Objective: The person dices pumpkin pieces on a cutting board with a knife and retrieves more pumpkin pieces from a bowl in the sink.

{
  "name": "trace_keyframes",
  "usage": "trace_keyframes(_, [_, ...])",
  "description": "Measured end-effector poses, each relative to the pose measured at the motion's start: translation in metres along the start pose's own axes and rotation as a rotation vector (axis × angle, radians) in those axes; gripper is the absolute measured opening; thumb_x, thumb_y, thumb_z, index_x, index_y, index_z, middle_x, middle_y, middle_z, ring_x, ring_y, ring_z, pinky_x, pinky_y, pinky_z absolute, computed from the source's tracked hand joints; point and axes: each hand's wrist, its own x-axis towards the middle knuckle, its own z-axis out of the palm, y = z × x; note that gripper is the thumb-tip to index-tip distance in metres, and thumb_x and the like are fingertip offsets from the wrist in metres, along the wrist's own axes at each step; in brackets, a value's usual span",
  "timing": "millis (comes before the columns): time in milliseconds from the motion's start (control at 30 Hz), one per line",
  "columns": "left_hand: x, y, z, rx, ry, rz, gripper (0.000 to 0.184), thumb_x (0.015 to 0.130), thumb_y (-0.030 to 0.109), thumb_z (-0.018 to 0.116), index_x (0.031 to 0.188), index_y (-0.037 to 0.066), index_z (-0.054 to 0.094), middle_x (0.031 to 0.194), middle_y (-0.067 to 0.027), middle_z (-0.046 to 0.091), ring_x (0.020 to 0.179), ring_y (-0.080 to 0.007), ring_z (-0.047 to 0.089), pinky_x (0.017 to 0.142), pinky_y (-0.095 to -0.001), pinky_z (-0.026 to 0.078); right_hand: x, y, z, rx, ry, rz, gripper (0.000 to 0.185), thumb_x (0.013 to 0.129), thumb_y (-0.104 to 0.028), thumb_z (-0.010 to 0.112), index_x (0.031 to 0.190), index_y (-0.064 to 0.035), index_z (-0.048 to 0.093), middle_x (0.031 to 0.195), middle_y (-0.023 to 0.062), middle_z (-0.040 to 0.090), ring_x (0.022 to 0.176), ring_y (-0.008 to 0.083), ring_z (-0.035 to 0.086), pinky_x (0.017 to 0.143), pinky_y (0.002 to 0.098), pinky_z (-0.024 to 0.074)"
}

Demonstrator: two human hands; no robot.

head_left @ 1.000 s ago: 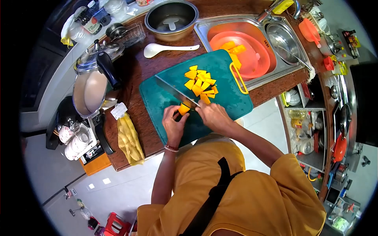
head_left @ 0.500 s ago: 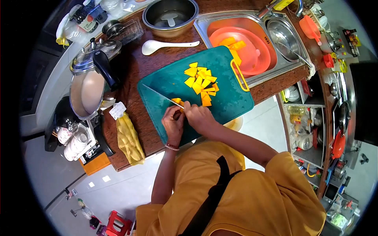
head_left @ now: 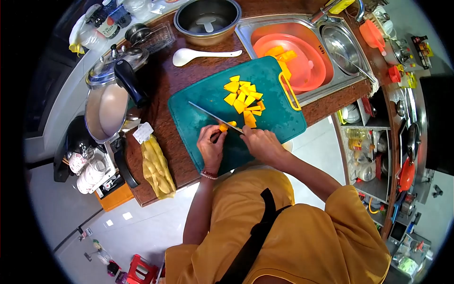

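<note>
On a green cutting board (head_left: pixel 189 111), my right hand (head_left: pixel 263 144) is closed round the handle of a kitchen knife (head_left: pixel 208 112), whose blade points up and left. My left hand (head_left: pixel 211 147) pinches a small orange pumpkin piece (head_left: pixel 223 128) on the near side of the blade. Another small bit shows right at the blade, partly hidden by it. Several cut pumpkin pieces (head_left: pixel 243 97) lie in a loose pile just beyond the knife. The knife's handle is mostly covered by my fingers.
Right of the board, a sink (head_left: pixel 302 100) holds an orange basin (head_left: pixel 314 78) with larger pumpkin chunks. Behind the board are a white ladle (head_left: pixel 203 54) and a dark-lined pot (head_left: pixel 208 23). A pressure cooker (head_left: pixel 108 111) and a yellow bag (head_left: pixel 156 168) stand left, near the counter edge.
My right hand and the knife have shifted right, and the blade has come away from my left fingers. My left hand has moved slightly right, and the pinched pumpkin piece shows more clearly.
</note>
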Motion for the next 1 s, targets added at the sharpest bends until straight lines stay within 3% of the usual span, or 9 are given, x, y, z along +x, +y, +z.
trace_keyframes(167, [0.002,-0.003,-0.001,0.025,-0.015,-0.024,0.019,0.073,-0.006,0.073,0.09,-0.001,0.065,0.095,-0.009,0.063,0.084,-0.0168,0.065,0.071,-0.0269,0.055,0.004,0.0,0.008,0.02,-0.058,0.034,0.017,0.094,-0.017,0.049,0.089,-0.0016,0.048,0.063,0.0173,0.062,0.058,0.0364,0.064,0.049,0.0439,0.05])
trace_keyframes(400, [0.003,-0.004,-0.002,0.07,0.006,0.042,0.017,0.074,-0.005,0.072,0.089,0.0,0.065,0.093,-0.01,0.064,0.079,-0.0203,0.066,0.07,-0.0274,0.054,0.027,0.001,0.05,-0.014,0.073,-0.007,0.012,0.091,-0.013,0.05,0.088,-0.0013,0.049,0.062,0.0173,0.062,0.054,0.034,0.064,0.048,0.0419,0.0509])
trace_keyframes(633, [0.018,0.005,0.01,0.057,-0.042,0.11,0.019,0.073,-0.004,0.073,0.09,-0.001,0.064,0.088,-0.0111,0.063,0.076,-0.0199,0.065,0.066,-0.0279,0.054,0.04,0.026,0.031,0.173,0.154,0.03,0.027,0.092,-0.027,0.052,0.09,-0.0001,0.056,0.071,0.0223,0.063,0.071,0.0411,0.063,0.062,0.049,0.0507])
trace_keyframes(733, [0.034,0.005,0.035,0.042,-0.068,0.143,0.018,0.072,-0.005,0.072,0.088,-0.002,0.062,0.084,-0.0114,0.061,0.074,-0.0216,0.065,0.066,-0.028,0.054,0.032,0.026,0.008,0.142,0.158,0.097,0.028,0.092,-0.029,0.053,0.09,-0.0016,0.059,0.075,0.0232,0.064,0.073,0.0414,0.063,0.065,0.05,0.05])
trace_keyframes(833, [0.041,0.001,0.053,0.217,-0.045,0.237,0.022,0.069,-0.005,0.071,0.088,-0.001,0.062,0.081,-0.0121,0.06,0.07,-0.0238,0.064,0.06,-0.0318,0.051,0.025,0.035,0.004,0.15,0.19,0.168,0.026,0.092,-0.027,0.054,0.096,-0.0027,0.061,0.076,0.0222,0.064,0.072,0.0401,0.062,0.062,0.0477,0.0488])
trace_keyframes(933, [0.045,0.003,0.053,0.211,-0.047,0.124,0.018,0.071,-0.001,0.07,0.087,-0.001,0.062,0.085,-0.0155,0.061,0.071,-0.0292,0.063,0.062,-0.0366,0.051,0.017,0.036,-0.001,0.189,0.237,0.197,0.021,0.091,-0.024,0.055,0.093,-0.0033,0.059,0.075,0.0228,0.063,0.071,0.0411,0.062,0.06,0.0482,0.0485])
trace_keyframes(1000, [0.052,0.002,0.05,0.199,-0.059,0.097,0.021,0.069,-0.005,0.07,0.089,0.0,0.062,0.085,-0.0155,0.061,0.066,-0.0277,0.063,0.059,-0.0346,0.051,0.01,0.032,-0.004,0.193,0.269,0.193,0.021,0.091,-0.024,0.055,0.088,-0.0033,0.056,0.075,0.0236,0.063,0.071,0.0427,0.061,0.06,0.0504,0.0484])
